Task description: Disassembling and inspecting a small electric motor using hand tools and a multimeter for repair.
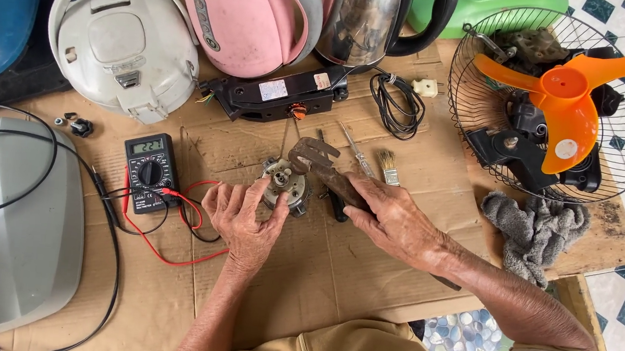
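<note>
Cardboard (364, 274) underlies the left hand (244, 221), fingers loosely curled on a small motor (282, 182), and the right hand (394, 221) closed around rusty pliers (326, 169), whose handles seem hidden.

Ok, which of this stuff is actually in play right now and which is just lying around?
In hand:
left hand steadying the small motor
right hand gripping the rusty pliers, set on the motor

Lying about:
multimeter with red and black leads
screwdriver
small brush
grey rag
pink kettle
steel kettle
rice cooker
fan guard with orange blade
</note>
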